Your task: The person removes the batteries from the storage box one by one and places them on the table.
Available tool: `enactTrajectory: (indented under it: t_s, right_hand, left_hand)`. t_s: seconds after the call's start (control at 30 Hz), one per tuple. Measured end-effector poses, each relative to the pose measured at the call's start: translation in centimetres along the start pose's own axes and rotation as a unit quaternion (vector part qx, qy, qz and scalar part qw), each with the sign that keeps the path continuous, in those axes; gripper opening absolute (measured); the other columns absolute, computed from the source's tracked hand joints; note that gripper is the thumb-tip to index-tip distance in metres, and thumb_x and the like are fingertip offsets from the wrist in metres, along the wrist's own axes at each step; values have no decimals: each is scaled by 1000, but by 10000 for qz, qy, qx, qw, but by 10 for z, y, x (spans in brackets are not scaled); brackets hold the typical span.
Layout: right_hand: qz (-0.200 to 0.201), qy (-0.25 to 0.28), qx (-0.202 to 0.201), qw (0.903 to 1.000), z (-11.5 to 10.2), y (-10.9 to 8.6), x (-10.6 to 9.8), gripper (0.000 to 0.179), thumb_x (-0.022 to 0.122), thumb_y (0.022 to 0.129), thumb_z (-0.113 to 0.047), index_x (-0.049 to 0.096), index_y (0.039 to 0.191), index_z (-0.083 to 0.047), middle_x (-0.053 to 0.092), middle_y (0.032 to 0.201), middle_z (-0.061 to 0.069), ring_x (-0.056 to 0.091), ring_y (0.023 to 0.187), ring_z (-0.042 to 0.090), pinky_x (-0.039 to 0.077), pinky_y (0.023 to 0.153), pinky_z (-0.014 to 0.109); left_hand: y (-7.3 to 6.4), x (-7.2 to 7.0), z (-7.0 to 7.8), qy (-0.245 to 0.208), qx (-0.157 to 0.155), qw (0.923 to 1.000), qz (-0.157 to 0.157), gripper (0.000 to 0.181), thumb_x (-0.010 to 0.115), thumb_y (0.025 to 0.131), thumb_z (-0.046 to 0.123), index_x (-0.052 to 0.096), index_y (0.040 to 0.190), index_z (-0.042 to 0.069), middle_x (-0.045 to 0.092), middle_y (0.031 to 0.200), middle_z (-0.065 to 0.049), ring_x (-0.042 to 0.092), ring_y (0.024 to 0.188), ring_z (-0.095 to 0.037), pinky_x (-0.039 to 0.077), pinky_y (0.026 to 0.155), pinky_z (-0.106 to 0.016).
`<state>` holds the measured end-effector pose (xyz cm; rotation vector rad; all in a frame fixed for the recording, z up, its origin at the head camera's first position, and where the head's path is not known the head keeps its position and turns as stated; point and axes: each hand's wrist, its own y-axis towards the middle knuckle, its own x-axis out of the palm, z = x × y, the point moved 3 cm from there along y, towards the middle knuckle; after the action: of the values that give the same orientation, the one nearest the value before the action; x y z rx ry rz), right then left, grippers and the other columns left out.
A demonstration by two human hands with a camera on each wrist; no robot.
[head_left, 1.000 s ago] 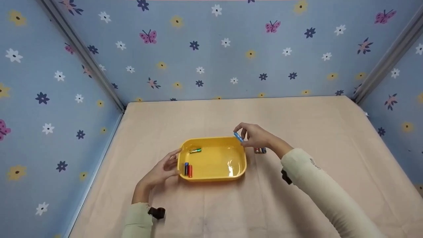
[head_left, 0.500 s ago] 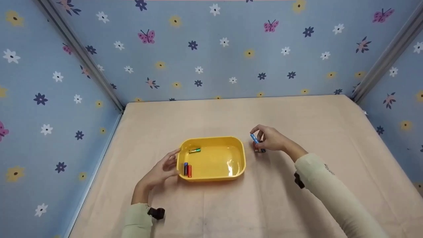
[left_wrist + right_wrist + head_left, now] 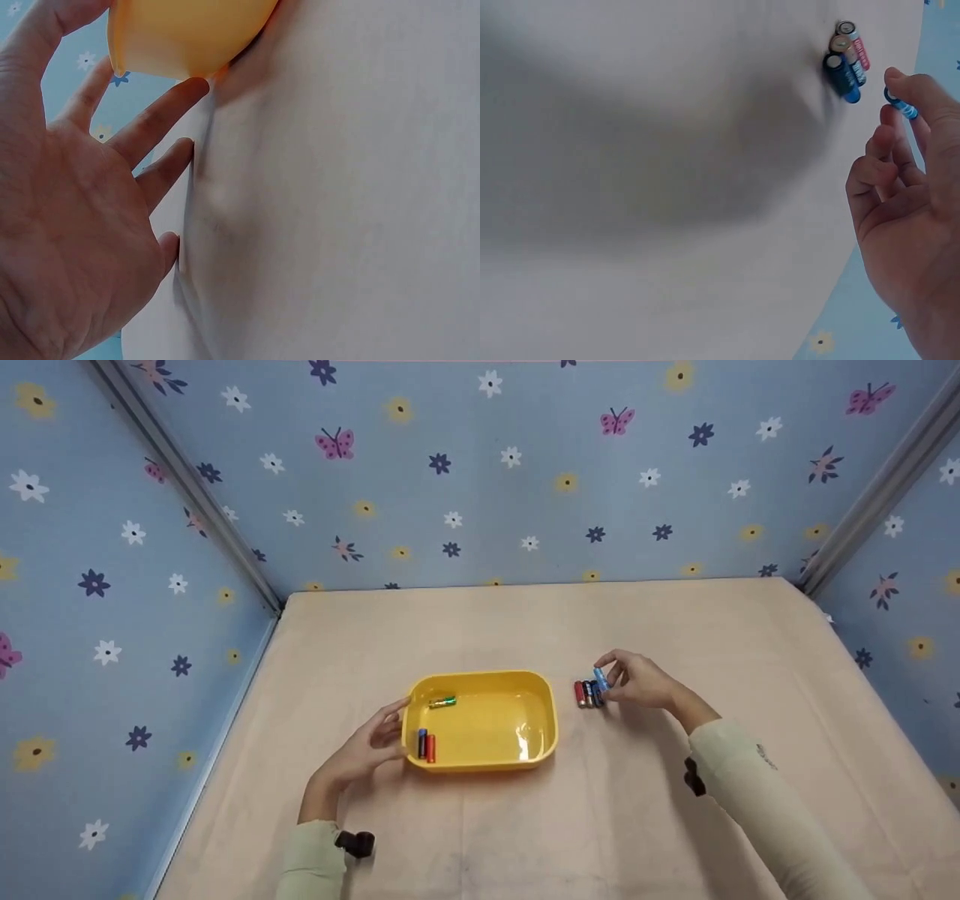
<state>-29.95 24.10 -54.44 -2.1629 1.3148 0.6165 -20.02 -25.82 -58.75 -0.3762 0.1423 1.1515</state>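
My right hand (image 3: 641, 682) pinches a light blue battery (image 3: 601, 679) between thumb and fingers, just above and right of a row of batteries on the cloth. In that row lie a red battery (image 3: 580, 694) and two dark ones, side by side; the right wrist view shows the light blue battery (image 3: 906, 110) held apart from them. A yellow tub (image 3: 487, 767) holds a green and gold battery (image 3: 442, 702), a dark blue one (image 3: 422, 744) and a red one (image 3: 431, 749). My left hand (image 3: 363, 750), fingers spread, rests against the tub's left side.
A beige cloth (image 3: 480, 840) covers the table. Blue flowered panels (image 3: 480, 495) stand behind it and at both sides, with grey posts (image 3: 187, 487) at the corners.
My right hand has moved right, from over the tub's right rim to beside the battery row, carrying the light blue battery. My left hand and the tub have stayed put.
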Motion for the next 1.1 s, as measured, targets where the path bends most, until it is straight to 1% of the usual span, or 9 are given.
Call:
enactTrajectory:
  t_s: [0.13, 0.4, 0.5, 0.6, 0.7, 0.87, 0.93, 1.03, 1.1]
  right_hand:
    - [-25, 299, 112, 9995, 12, -4, 2, 57, 83, 96, -2, 60, 148, 7, 71, 110, 18, 63, 95, 17, 54, 79, 19]
    - [-38, 702, 369, 9968, 32, -10, 5, 58, 83, 96, 1, 59, 148, 8, 70, 110, 15, 60, 92, 14, 54, 72, 19]
    - [-78, 779, 397, 9961, 34, -11, 5, 58, 83, 97, 1, 58, 149, 9, 71, 110, 14, 61, 89, 12, 55, 70, 19]
    - [-108, 830, 349, 9959, 33, -11, 6, 59, 83, 97, 1, 58, 150, 9, 71, 109, 13, 60, 86, 11, 54, 69, 19]
    - [-103, 882, 400, 9953, 33, -10, 6, 58, 84, 97, 1, 59, 149, 9, 70, 106, 10, 58, 82, 10, 52, 68, 19]
    - [-46, 913, 477, 9947, 31, -9, 8, 59, 84, 97, 1, 59, 149, 10, 68, 100, 5, 57, 80, 9, 50, 67, 19]
    - [-60, 943, 445, 9945, 30, -8, 9, 59, 83, 97, 0, 58, 150, 11, 68, 98, 4, 57, 77, 8, 50, 65, 19]
    - [-101, 1051, 399, 9936, 31, -6, 10, 60, 82, 98, 0, 57, 151, 12, 69, 96, 3, 56, 72, 7, 49, 63, 19]
    - [-125, 1090, 404, 9931, 32, -5, 12, 61, 82, 98, 0, 56, 152, 12, 69, 95, 3, 56, 71, 7, 49, 63, 20]
  left_hand:
    - [2, 0, 2, -25, 99, 9999, -94, 91, 81, 106, 19, 28, 180, 20, 41, 179, -28, 34, 171, -51, 24, 139, -75]
    - [2, 2, 3, 9, 75, 9999, -69, 91, 81, 105, 20, 29, 180, 21, 40, 180, -27, 34, 171, -50, 22, 139, -76]
    - [2, 2, 3, 27, 66, 10000, -40, 90, 81, 105, 21, 30, 180, 21, 41, 180, -27, 36, 171, -50, 21, 139, -77]
    - [3, 2, 2, 44, 74, 10000, -37, 90, 81, 105, 21, 30, 180, 21, 41, 180, -27, 37, 170, -51, 22, 138, -77]
    - [3, 2, 1, 88, 80, 9999, -50, 90, 81, 105, 20, 30, 180, 21, 41, 180, -28, 37, 170, -51, 24, 138, -77]
    - [3, 1, -1, 81, -21, 10000, 43, 90, 82, 104, 21, 32, 179, 24, 43, 180, -25, 37, 170, -49, 22, 138, -77]
    - [2, 1, -2, 40, -34, 10000, 69, 90, 82, 104, 21, 33, 179, 25, 43, 180, -24, 37, 170, -49, 22, 139, -77]
    - [2, 0, -2, 53, 85, 9999, 2, 89, 81, 105, 20, 31, 179, 23, 41, 181, -25, 38, 170, -49, 26, 138, -75]
    - [1, 0, -3, 4, 96, 10000, -2, 89, 81, 105, 19, 31, 179, 22, 40, 182, -24, 37, 170, -49, 27, 139, -73]
